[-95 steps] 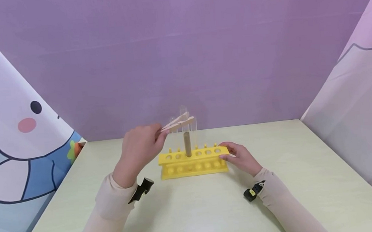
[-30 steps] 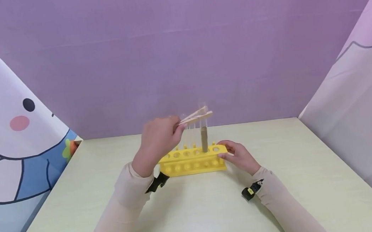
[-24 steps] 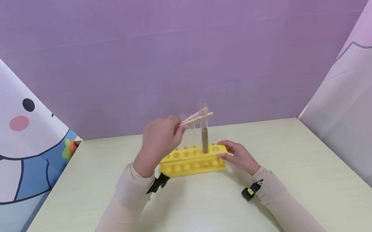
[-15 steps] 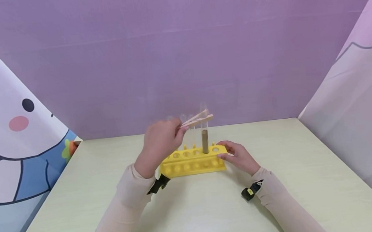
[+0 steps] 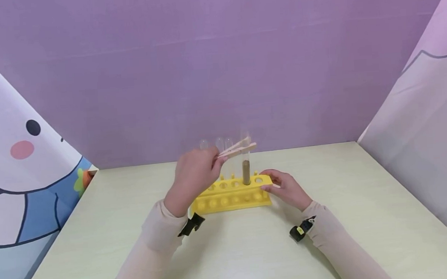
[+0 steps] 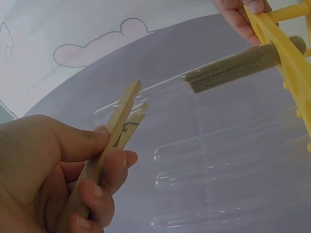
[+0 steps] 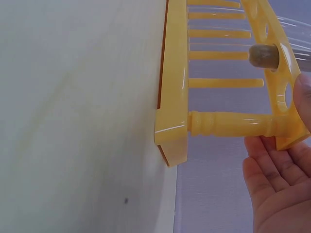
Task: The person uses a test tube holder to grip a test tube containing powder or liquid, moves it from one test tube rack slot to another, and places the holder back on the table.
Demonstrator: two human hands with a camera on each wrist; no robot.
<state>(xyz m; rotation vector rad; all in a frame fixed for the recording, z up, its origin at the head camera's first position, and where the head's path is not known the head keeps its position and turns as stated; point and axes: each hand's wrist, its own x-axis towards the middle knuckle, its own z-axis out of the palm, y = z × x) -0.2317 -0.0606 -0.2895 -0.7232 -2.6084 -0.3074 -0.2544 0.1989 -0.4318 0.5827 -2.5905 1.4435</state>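
Observation:
My left hand (image 5: 195,173) pinches a wooden test tube clamp (image 6: 119,124), its jaws around the upper part of a glass test tube. Brown powder (image 5: 246,172) fills the lower part of this upright test tube (image 6: 165,86). Its rounded bottom (image 7: 262,56) pokes just through a hole in the upper plate of the yellow test tube rack (image 5: 231,204), second from the right, and stays above the base in the right wrist view. With thumb and fingers, my right hand (image 5: 290,191) grips the right end of that upper plate.
Several clear test tubes (image 5: 219,143) stand rounded end up at the back of the rack, partly behind my left hand. A pale table (image 5: 230,250) lies beneath, with a purple backdrop (image 5: 219,71) behind. Each wrist wears a small black camera (image 5: 298,233).
The clamped tube has moved right from around the rack's middle to the second hole from the right. Over the last second, my left hand has lowered it slightly. My right hand keeps its grip.

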